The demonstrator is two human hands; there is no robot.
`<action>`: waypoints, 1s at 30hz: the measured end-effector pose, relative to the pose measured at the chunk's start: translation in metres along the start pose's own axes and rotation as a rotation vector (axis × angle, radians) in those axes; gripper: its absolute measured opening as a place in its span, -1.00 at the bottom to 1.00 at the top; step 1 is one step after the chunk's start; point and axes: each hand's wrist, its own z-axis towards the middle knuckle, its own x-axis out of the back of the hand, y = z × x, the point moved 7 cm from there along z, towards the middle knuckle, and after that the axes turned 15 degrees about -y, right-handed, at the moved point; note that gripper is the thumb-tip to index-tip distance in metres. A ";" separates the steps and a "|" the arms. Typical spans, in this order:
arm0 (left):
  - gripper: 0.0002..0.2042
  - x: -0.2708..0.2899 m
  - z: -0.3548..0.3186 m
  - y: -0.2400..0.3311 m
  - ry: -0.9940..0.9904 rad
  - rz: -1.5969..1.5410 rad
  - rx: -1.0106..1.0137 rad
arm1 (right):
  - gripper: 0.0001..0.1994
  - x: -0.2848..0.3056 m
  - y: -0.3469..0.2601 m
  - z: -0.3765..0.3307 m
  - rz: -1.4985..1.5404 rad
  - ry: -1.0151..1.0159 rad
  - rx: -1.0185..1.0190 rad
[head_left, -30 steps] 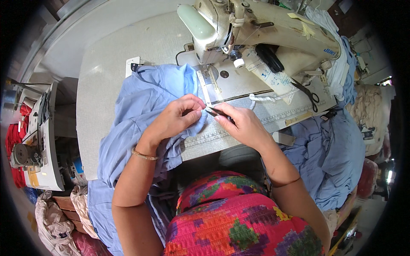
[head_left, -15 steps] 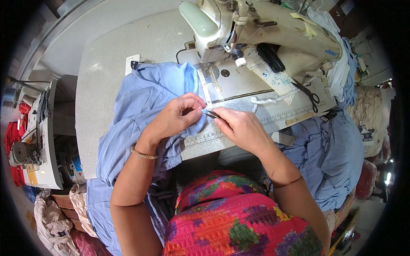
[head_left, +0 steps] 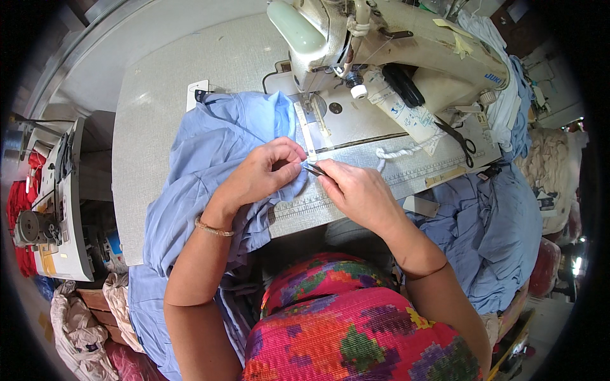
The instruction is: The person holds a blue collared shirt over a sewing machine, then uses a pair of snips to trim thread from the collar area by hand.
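My left hand (head_left: 274,166) is closed, thumb and fingertips pinching the edge of a light blue garment (head_left: 213,136). The garment lies bunched on the sewing table and hangs over its front edge. My right hand (head_left: 357,190) grips small dark thread snips (head_left: 314,169), their points at the pinched cloth by my left fingertips. What exactly lies between the tips is too small to make out. Just beyond my hands is the needle area of the sewing machine (head_left: 406,47). A white tape strip (head_left: 305,132) runs from there toward my fingers.
Black-handled scissors (head_left: 459,141) lie at the right of the machine bed, near a twisted white cord (head_left: 403,152). More blue cloth (head_left: 486,228) is heaped at the right, beside the table. A white tag (head_left: 197,94) lies behind the garment. Another machine table (head_left: 67,209) stands at far left.
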 end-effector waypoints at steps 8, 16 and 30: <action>-0.94 0.006 -0.001 -0.004 0.112 -0.048 -0.011 | -0.68 -0.009 0.031 0.010 0.702 0.135 0.017; -0.94 0.015 -0.006 -0.010 0.312 -0.072 0.010 | -0.67 -0.024 0.034 0.030 0.904 0.227 -0.035; -0.85 0.011 -0.006 -0.011 0.140 -0.202 0.110 | -0.57 -0.022 0.011 0.020 0.609 0.288 0.079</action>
